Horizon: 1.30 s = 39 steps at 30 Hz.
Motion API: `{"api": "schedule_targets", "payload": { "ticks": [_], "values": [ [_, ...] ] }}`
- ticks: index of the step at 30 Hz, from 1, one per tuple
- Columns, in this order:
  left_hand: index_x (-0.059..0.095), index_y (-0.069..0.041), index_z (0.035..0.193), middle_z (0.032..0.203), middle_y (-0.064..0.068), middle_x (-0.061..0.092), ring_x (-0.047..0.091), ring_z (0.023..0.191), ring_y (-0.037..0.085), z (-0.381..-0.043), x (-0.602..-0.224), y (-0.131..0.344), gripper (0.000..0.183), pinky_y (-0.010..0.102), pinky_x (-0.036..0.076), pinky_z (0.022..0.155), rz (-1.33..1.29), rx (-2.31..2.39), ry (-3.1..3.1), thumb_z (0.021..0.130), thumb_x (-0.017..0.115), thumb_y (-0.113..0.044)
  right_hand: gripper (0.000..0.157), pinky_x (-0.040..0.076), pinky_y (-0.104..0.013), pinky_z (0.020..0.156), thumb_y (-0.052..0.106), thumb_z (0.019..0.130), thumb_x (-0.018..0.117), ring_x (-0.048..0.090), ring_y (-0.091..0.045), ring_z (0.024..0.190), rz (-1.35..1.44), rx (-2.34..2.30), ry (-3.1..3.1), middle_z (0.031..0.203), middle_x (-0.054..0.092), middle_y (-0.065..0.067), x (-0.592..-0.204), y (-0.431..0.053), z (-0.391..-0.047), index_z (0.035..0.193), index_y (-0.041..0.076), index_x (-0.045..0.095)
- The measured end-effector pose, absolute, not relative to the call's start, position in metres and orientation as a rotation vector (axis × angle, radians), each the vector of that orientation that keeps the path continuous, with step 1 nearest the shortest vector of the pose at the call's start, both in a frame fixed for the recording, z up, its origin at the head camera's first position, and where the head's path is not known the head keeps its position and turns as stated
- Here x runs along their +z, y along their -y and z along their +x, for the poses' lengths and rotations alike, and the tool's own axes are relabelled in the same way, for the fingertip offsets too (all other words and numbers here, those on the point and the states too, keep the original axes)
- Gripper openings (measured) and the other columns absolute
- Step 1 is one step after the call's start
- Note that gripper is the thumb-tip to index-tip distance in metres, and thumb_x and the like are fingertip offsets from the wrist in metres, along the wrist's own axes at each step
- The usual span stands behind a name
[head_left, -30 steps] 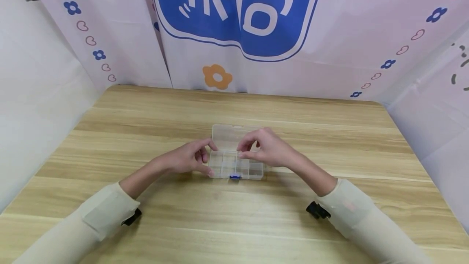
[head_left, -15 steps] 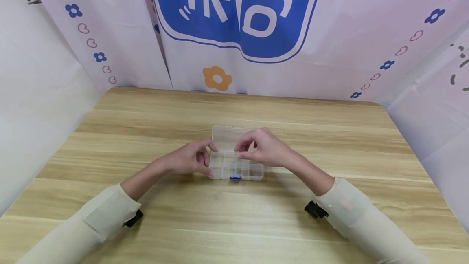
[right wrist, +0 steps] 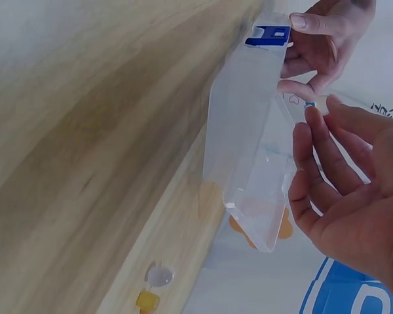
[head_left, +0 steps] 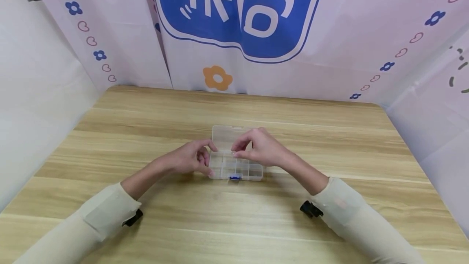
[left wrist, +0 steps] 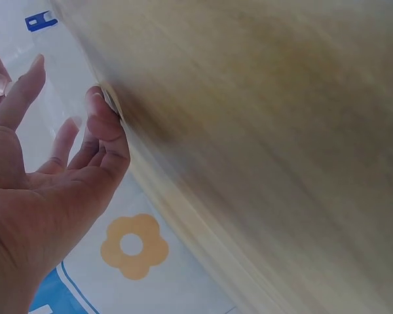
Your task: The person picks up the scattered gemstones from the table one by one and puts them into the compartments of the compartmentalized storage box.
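On the table lies a clear plastic compartment box [head_left: 229,165] with a blue latch [head_left: 235,178] at its front. Its lid [head_left: 221,137] is swung back behind it. My left hand [head_left: 190,158] holds the box's left end, index fingertip at the back corner and thumb at the front. Over the middle compartments, my right hand [head_left: 261,150] has thumb and index fingertip together, pinching a small pale object [right wrist: 322,104] too little to identify. The palm and wrist hide part of the box's back right and of the lid.
In the right wrist view, a small clear piece [right wrist: 159,275] and a small yellow piece [right wrist: 147,301] lie on the wooden table [head_left: 234,223]. Behind the table's back edge hangs a printed cloth [head_left: 315,72]. White sheets border both sides.
My right hand has shifted slightly left over the box, its fingertips still together. The left hand keeps its place at the box's left end, and the box has hardly moved.
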<state>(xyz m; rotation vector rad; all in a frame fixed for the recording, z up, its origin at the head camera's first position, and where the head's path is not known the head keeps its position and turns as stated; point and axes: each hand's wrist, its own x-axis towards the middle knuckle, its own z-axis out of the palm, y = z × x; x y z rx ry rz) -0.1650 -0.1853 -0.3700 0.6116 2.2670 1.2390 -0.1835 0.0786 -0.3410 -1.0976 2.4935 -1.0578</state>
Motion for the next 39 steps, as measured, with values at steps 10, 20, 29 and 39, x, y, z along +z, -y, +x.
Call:
{"api": "schedule_targets", "payload": {
  "ticks": [10, 20, 29, 39],
  "values": [
    [0.051, 0.006, 0.126, 0.081, 0.007, 0.063, 0.056, 0.074, 0.019, -0.166, -0.368, 0.184, 0.055, 0.027, 0.048, 0.069, 0.586, 1.224, -2.248, 0.083, 0.085, -0.002, 0.005, 0.058, -0.023, 0.074, 0.005, 0.092, 0.079, 0.071, -0.008, 0.081, -1.031, -1.091, -2.439, 0.089, 0.077, -0.001, -0.346, -0.066, -0.186, 0.095, 0.002, 0.079],
    [0.051, 0.006, 0.124, 0.079, 0.006, 0.062, 0.055, 0.072, 0.018, -0.166, -0.366, 0.184, 0.053, 0.027, 0.047, 0.069, 0.577, 1.227, -2.233, 0.083, 0.084, 0.000, 0.004, 0.057, -0.023, 0.069, 0.005, 0.091, 0.079, 0.069, -0.009, 0.075, -0.996, -1.101, -2.425, 0.085, 0.076, -0.002, -0.350, -0.057, -0.190, 0.093, 0.002, 0.078],
    [0.051, 0.005, 0.125, 0.079, 0.007, 0.062, 0.055, 0.072, 0.017, -0.166, -0.366, 0.184, 0.054, 0.026, 0.046, 0.067, 0.578, 1.221, -2.233, 0.083, 0.084, 0.000, 0.004, 0.056, -0.022, 0.067, 0.004, 0.091, 0.079, 0.069, -0.009, 0.075, -0.992, -1.110, -2.420, 0.086, 0.077, -0.003, -0.357, -0.050, -0.194, 0.094, 0.002, 0.080],
    [0.051, 0.007, 0.124, 0.078, 0.007, 0.061, 0.055, 0.071, 0.018, -0.167, -0.365, 0.183, 0.054, 0.025, 0.046, 0.064, 0.581, 1.229, -2.225, 0.082, 0.084, 0.002, 0.006, 0.056, -0.021, 0.066, 0.004, 0.091, 0.078, 0.069, -0.008, 0.075, -1.002, -1.103, -2.427, 0.087, 0.078, -0.004, -0.360, -0.046, -0.194, 0.096, 0.001, 0.080]
  ]
}}
